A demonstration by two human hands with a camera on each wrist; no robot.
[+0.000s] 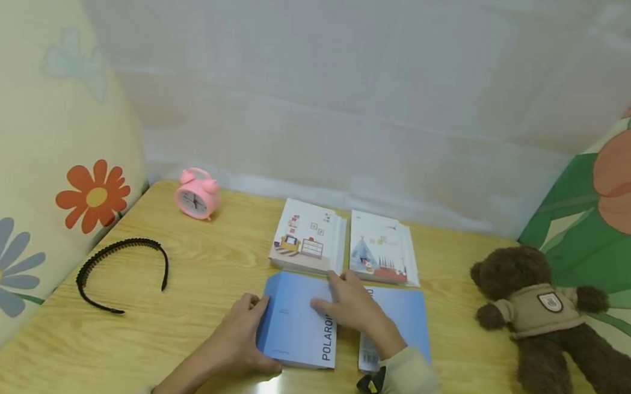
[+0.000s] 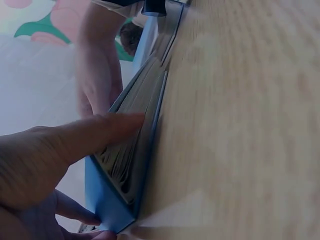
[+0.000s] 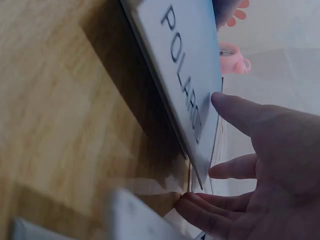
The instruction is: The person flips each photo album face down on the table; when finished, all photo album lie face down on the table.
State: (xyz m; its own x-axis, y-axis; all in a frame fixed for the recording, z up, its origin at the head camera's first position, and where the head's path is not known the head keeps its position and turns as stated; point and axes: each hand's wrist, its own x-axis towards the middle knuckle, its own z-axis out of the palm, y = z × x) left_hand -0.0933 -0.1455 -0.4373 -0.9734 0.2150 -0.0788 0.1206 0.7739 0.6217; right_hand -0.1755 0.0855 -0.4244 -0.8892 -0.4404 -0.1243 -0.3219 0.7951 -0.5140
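Observation:
A blue photo album (image 1: 299, 322) with POLAROID-style lettering lies in the middle of the wooden table. My left hand (image 1: 239, 337) grips its near left corner. In the left wrist view, the thumb (image 2: 100, 135) lies across the page edges, while other fingers reach the spine. My right hand (image 1: 349, 304) rests at the far right corner; its thumb touches the cover and the loosely extended fingers meet the edge. Under the right forearm lies a second blue album (image 1: 408, 317), partly hidden. Two white illustrated albums (image 1: 310, 236) lie side by side just behind.
A pink alarm clock (image 1: 197, 196) stands at the back left. In front of it lies a black headband (image 1: 120, 242). To the right is a brown teddy bear (image 1: 538, 319) in a beige top. A white cloth (image 1: 354, 103) hangs behind the table.

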